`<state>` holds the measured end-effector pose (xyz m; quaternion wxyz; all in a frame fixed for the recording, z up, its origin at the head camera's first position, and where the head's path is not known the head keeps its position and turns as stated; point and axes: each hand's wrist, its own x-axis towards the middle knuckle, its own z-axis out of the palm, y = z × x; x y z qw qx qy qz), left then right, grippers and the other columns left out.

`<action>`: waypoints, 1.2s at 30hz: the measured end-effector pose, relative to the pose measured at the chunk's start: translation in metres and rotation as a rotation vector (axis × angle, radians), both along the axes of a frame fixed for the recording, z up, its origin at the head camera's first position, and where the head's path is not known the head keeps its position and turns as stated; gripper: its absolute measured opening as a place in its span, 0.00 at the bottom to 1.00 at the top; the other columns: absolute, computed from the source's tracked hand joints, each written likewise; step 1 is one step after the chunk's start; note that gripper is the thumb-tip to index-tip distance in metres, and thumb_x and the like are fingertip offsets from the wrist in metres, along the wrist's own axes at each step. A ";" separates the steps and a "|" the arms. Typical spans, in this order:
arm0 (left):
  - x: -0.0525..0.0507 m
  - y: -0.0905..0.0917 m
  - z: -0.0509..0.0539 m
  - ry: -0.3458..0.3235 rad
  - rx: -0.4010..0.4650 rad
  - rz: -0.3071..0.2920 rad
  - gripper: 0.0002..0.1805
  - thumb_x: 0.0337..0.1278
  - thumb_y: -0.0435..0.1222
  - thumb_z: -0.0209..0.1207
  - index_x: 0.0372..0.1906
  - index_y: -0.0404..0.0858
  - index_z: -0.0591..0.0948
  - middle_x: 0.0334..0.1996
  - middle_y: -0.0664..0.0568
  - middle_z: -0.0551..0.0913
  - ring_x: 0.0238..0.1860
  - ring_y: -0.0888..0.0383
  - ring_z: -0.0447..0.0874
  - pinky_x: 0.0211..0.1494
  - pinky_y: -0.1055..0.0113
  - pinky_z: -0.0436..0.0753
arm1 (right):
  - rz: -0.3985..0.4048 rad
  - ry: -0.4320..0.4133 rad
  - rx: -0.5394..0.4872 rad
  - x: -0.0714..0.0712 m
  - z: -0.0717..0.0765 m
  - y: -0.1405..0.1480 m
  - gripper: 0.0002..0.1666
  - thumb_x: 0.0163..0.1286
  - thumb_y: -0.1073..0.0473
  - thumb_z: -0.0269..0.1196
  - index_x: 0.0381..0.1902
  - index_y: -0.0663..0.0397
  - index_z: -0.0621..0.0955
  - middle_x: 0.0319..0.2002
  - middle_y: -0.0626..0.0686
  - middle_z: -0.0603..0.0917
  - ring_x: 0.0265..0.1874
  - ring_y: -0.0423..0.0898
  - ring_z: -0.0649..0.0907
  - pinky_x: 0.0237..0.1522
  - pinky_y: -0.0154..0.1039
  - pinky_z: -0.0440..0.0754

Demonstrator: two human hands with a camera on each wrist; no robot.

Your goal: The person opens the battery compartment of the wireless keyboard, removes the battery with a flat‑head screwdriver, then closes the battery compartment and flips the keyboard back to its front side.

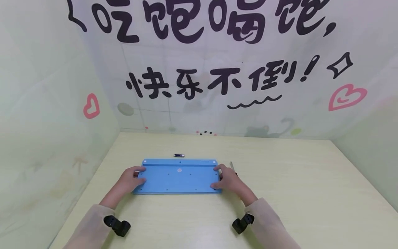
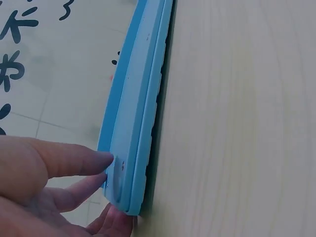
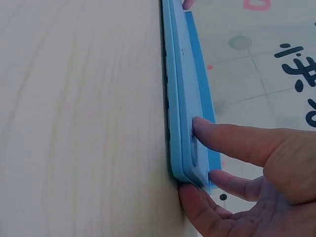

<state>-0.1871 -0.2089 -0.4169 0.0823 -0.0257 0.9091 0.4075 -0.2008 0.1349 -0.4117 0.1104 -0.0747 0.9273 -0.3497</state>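
A blue keyboard [image 1: 179, 180] lies with its underside up on the table, its keys showing along the lower edge in the left wrist view. My left hand [image 1: 128, 180] grips the left end, thumb on the underside and other fingers around the edge. At the opposite end, my right hand [image 1: 230, 178] holds on in the same way, as the right wrist view shows with the keyboard's side [image 3: 176, 123] between thumb and fingers. Small screw holes and a pale round spot [image 1: 179, 170] mark the underside.
Just behind the keyboard lies a small dark cylinder [image 1: 179, 155], perhaps a battery. A thin grey rod [image 1: 231, 166] is partly hidden behind my right hand. The pale wood table [image 1: 295, 186] meets printed fabric walls [image 1: 199, 117] at the back and sides.
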 end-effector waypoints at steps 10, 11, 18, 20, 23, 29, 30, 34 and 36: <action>0.003 -0.006 -0.005 -0.006 0.167 0.063 0.25 0.54 0.24 0.56 0.59 0.26 0.69 0.56 0.27 0.67 0.56 0.36 0.66 0.55 0.48 0.69 | -0.074 -0.095 -0.085 -0.002 -0.001 0.002 0.36 0.51 0.59 0.71 0.57 0.59 0.69 0.38 0.57 0.77 0.33 0.49 0.76 0.39 0.43 0.77; 0.003 -0.007 -0.005 -0.007 0.181 0.063 0.25 0.54 0.24 0.57 0.59 0.26 0.69 0.56 0.27 0.66 0.56 0.36 0.66 0.56 0.48 0.69 | -0.080 -0.101 -0.100 -0.002 0.000 0.003 0.36 0.51 0.59 0.71 0.57 0.59 0.69 0.39 0.58 0.76 0.33 0.49 0.76 0.39 0.43 0.77; 0.003 -0.010 -0.002 -0.016 0.237 0.040 0.27 0.53 0.26 0.59 0.60 0.26 0.68 0.57 0.28 0.65 0.57 0.37 0.65 0.57 0.48 0.68 | -0.121 -0.125 -0.136 -0.005 0.001 0.007 0.34 0.53 0.58 0.70 0.56 0.58 0.69 0.40 0.58 0.76 0.34 0.49 0.76 0.38 0.42 0.78; 0.003 -0.010 -0.001 -0.027 0.255 0.044 0.27 0.54 0.26 0.59 0.60 0.27 0.68 0.58 0.29 0.64 0.57 0.37 0.64 0.57 0.48 0.68 | -0.123 -0.135 -0.150 -0.005 0.001 0.007 0.34 0.53 0.59 0.70 0.56 0.58 0.69 0.39 0.58 0.75 0.31 0.49 0.76 0.36 0.40 0.79; 0.005 -0.010 0.001 -0.048 0.292 0.053 0.28 0.54 0.25 0.58 0.62 0.28 0.67 0.59 0.30 0.63 0.59 0.37 0.62 0.59 0.48 0.66 | -0.130 -0.146 -0.190 -0.004 0.001 0.007 0.33 0.54 0.59 0.69 0.55 0.59 0.69 0.37 0.59 0.74 0.27 0.48 0.76 0.31 0.39 0.79; 0.008 -0.011 0.006 -0.083 0.355 0.048 0.30 0.55 0.28 0.59 0.64 0.30 0.65 0.62 0.31 0.59 0.62 0.37 0.58 0.61 0.48 0.63 | -0.160 -0.143 -0.244 -0.006 0.003 0.012 0.32 0.54 0.59 0.69 0.54 0.58 0.69 0.33 0.58 0.72 0.24 0.48 0.75 0.26 0.38 0.78; 0.008 -0.011 0.007 -0.089 0.367 0.047 0.30 0.55 0.29 0.59 0.64 0.30 0.64 0.63 0.31 0.58 0.62 0.38 0.57 0.61 0.49 0.63 | -0.163 -0.145 -0.248 -0.007 0.003 0.012 0.32 0.54 0.58 0.69 0.54 0.57 0.69 0.33 0.57 0.72 0.24 0.48 0.75 0.26 0.38 0.78; 0.010 -0.012 0.013 -0.091 0.407 0.042 0.31 0.56 0.29 0.58 0.65 0.31 0.63 0.62 0.33 0.57 0.61 0.40 0.57 0.61 0.51 0.64 | -0.151 -0.154 -0.267 -0.009 0.005 0.014 0.31 0.54 0.57 0.69 0.54 0.57 0.69 0.33 0.58 0.72 0.25 0.48 0.76 0.26 0.40 0.79; 0.011 -0.013 0.016 -0.080 0.418 0.040 0.31 0.56 0.29 0.57 0.65 0.31 0.63 0.61 0.34 0.57 0.60 0.42 0.57 0.59 0.55 0.67 | -0.152 -0.158 -0.272 -0.010 0.005 0.014 0.32 0.54 0.57 0.69 0.54 0.58 0.69 0.33 0.58 0.72 0.25 0.48 0.76 0.26 0.41 0.80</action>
